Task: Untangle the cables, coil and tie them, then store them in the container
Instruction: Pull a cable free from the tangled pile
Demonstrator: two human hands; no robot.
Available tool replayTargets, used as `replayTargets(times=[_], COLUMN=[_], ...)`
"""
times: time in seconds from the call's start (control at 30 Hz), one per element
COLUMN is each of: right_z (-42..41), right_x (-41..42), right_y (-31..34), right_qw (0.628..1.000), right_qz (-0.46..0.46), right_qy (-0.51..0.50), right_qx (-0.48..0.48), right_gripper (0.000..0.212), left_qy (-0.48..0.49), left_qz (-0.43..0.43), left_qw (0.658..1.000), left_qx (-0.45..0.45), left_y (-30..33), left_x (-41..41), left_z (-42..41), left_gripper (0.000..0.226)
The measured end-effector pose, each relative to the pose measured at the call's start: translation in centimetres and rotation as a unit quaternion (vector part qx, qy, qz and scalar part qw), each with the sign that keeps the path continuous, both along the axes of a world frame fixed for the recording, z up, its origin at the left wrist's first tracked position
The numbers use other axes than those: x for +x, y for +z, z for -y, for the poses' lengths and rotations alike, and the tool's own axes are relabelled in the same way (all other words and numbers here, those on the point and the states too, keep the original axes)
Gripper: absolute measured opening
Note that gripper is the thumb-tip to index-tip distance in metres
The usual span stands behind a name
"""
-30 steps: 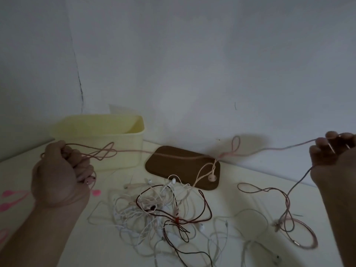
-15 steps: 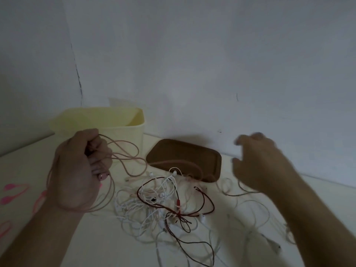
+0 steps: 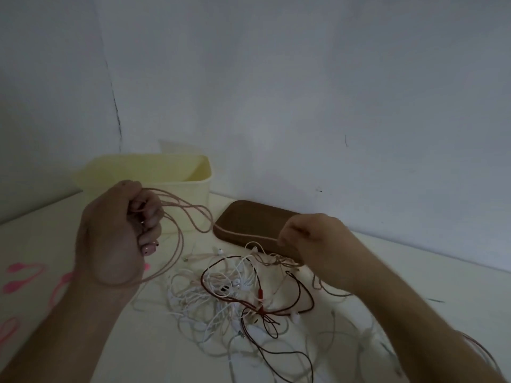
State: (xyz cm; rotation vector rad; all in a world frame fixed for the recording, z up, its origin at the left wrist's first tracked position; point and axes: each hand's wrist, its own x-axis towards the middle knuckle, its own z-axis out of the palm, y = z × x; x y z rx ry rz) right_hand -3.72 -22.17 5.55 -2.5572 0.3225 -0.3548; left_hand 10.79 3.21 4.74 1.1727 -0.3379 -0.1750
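Note:
My left hand (image 3: pixel 116 233) grips several loops of a pink cable (image 3: pixel 179 239), which hang round the fist and wrist. The same cable runs right across the brown lid (image 3: pixel 249 219) to my right hand (image 3: pixel 312 239), which pinches it with curled fingers. On the table between my arms lies a tangle of white cables (image 3: pixel 221 302) and a dark red cable (image 3: pixel 298 297). The pale yellow container (image 3: pixel 177 186) stands open behind my left hand.
Pink ties (image 3: pixel 25 275) lie on the white table at the far left. More loose cable trails under my right forearm toward the lower right (image 3: pixel 367 338). A grey wall stands close behind the container and lid.
My right hand swung in from the far right to the middle and took hold of the pink cable near the lid. My left hand rose slightly, with more loops gathered round it.

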Motion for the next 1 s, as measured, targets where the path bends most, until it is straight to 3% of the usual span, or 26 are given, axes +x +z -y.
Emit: replayTargets(times=[0.13,0.23,0.3,0.37,0.47,0.53,0.67,0.73,0.87,0.93,1.0], right_z=[0.8,1.4,2.1,2.7,2.6,2.6,2.5,2.3,1.4,0.5,-0.6], right_x=[-1.0,-1.2,-1.3,-1.6,-2.2,-2.5,-3.2,-3.3,-3.7,-3.8,-3.7], right_y=[0.5,0.4,0.9,1.6,2.7,3.3,3.9,4.0,4.5,4.6,4.5], right_qw=[0.992,0.986,0.995,0.997,0.972,0.967,0.957,0.951,0.94,0.938,0.944], right_qz=[-0.102,-0.14,-0.088,0.027,0.157,0.188,0.197,0.206,0.231,0.224,0.203], right_qy=[0.075,0.065,0.0,-0.047,-0.056,-0.046,-0.023,-0.015,-0.001,0.015,0.036], right_qx=[-0.006,-0.056,-0.043,0.055,0.166,0.167,0.212,0.231,0.251,0.266,0.258], right_gripper=[0.009,0.015,0.026,0.028,0.026,0.023,0.019,0.02,0.02,0.02,0.017], left_qy=[0.032,0.059,0.082,0.08,0.017,-0.013,-0.061,-0.071,-0.065,-0.035,-0.015], left_qz=[0.018,0.026,0.026,0.026,-0.01,-0.05,-0.071,-0.062,-0.019,0.042,0.095], left_qw=[0.999,0.998,0.996,0.996,0.999,0.996,0.989,0.991,0.996,0.992,0.987], left_qx=[-0.003,-0.001,0.005,-0.002,-0.041,-0.079,-0.115,-0.09,0.057,0.11,0.128], left_y=[-0.5,-0.7,-0.7,-0.7,-0.2,0.2,0.2,-0.1,-0.4,-0.8,-1.0], left_x=[0.2,0.0,0.0,-0.1,-0.5,-0.7,-0.8,-0.9,-1.6,-2.1,-3.0], left_z=[-0.2,-0.1,-0.2,-0.3,-0.2,-0.4,-0.8,-0.8,0.0,0.8,1.5], left_gripper=[0.041,0.031,0.026,0.026,0.043,0.051,0.04,0.051,0.058,0.052,0.03])
